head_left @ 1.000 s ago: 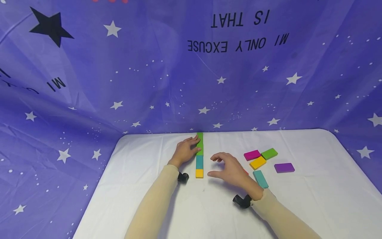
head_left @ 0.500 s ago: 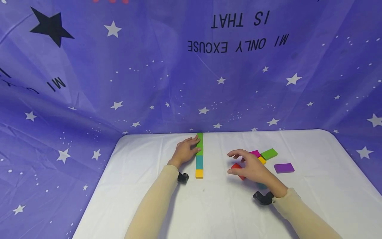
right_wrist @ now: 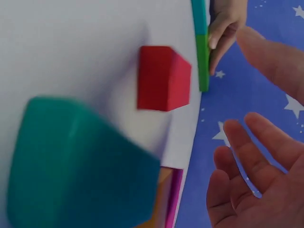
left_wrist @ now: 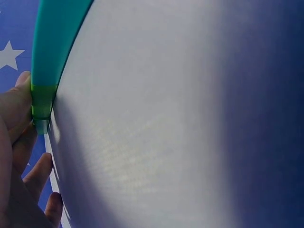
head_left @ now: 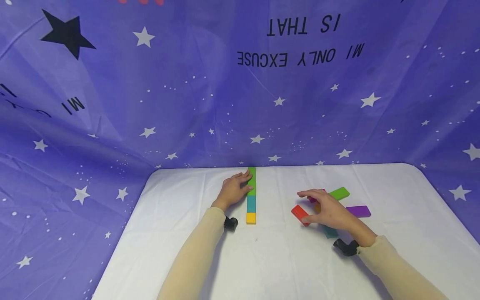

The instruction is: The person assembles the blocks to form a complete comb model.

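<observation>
The right hand (head_left: 330,211), relaxed and grasping nothing, is being carried rightward over loose multicoloured rectangular blocks (head_left: 339,193), exposing the red rectangular block (head_left: 298,213); work is apparently being shifted there, while the straight green-teal-yellow block row (head_left: 251,203) on white cloth (head_left: 277,266) is being touched by the unclenched left hand (head_left: 232,191).

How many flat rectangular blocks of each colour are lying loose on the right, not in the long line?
Red rectangular block: 1
Magenta rectangular block: 1
Yellow-orange rectangular block: 1
Green rectangular block: 1
Teal rectangular block: 1
Purple rectangular block: 1
Total: 6
</observation>
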`<state>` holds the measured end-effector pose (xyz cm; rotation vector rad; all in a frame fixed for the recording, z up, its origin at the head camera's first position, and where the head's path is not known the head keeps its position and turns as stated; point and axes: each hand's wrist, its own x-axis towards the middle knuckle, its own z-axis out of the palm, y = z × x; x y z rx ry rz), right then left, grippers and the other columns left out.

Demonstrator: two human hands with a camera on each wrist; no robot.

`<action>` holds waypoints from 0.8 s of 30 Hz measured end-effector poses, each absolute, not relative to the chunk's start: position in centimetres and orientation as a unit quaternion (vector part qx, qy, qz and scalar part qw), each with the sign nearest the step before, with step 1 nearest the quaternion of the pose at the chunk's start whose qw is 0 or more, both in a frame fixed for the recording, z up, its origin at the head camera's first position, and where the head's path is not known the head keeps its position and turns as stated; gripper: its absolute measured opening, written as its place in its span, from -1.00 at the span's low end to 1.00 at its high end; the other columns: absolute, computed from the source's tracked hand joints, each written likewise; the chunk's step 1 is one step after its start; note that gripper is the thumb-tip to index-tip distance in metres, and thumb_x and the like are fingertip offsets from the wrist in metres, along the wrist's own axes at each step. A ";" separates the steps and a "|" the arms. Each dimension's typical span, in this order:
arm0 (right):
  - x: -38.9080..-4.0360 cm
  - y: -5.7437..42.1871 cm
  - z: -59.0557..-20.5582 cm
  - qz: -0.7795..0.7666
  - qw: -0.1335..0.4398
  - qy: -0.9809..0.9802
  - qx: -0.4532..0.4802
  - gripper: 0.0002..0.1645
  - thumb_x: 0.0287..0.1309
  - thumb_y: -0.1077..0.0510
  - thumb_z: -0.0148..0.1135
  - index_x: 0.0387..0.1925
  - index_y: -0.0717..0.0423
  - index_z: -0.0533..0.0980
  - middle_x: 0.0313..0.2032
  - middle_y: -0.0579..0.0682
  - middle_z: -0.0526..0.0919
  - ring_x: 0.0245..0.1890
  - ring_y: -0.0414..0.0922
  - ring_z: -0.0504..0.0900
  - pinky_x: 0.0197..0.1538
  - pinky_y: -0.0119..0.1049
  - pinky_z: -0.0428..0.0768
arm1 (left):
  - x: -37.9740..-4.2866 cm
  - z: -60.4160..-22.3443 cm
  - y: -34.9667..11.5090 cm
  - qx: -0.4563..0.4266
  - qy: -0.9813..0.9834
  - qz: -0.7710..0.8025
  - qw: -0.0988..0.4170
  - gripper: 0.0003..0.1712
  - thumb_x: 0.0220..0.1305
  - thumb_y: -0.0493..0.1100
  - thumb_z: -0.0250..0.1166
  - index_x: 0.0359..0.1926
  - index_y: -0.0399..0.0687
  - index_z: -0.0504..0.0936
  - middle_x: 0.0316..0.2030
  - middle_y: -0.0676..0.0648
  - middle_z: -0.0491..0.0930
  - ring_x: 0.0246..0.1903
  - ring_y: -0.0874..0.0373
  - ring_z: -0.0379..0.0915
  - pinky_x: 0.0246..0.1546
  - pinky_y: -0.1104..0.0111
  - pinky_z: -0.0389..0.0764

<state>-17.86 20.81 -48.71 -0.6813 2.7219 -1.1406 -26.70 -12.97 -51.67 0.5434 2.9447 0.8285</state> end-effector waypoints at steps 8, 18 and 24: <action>-17.8 21.6 -49.7 -0.345 0.062 0.898 -0.265 -0.04 -0.17 0.03 0.67 0.33 0.07 0.48 0.23 -0.06 0.54 0.24 0.03 0.43 0.23 0.14 0.47 | -26.6 -51.4 -12.9 0.177 0.946 0.271 0.019 -0.41 0.39 0.04 0.27 0.37 -0.01 0.49 0.45 0.07 0.30 0.44 0.00 0.19 0.36 -0.07 0.20; -17.7 21.2 -50.1 -0.323 0.082 0.899 -0.286 -0.11 -0.12 0.12 0.63 0.31 0.10 0.48 0.21 -0.03 0.56 0.22 0.07 0.40 0.21 0.14 0.49 | -26.5 -51.6 -12.9 0.178 0.946 0.270 0.017 -0.41 0.39 0.03 0.27 0.38 -0.01 0.49 0.45 0.06 0.30 0.44 -0.01 0.19 0.36 -0.07 0.19; -17.7 21.1 -50.3 -0.308 0.067 0.902 -0.296 -0.18 -0.14 0.16 0.62 0.25 0.09 0.52 0.16 -0.05 0.60 0.20 0.06 0.41 0.18 0.11 0.50 | -26.4 -51.5 -12.9 0.177 0.946 0.269 0.017 -0.41 0.39 0.03 0.27 0.38 -0.01 0.48 0.45 0.07 0.29 0.45 0.00 0.18 0.37 -0.06 0.18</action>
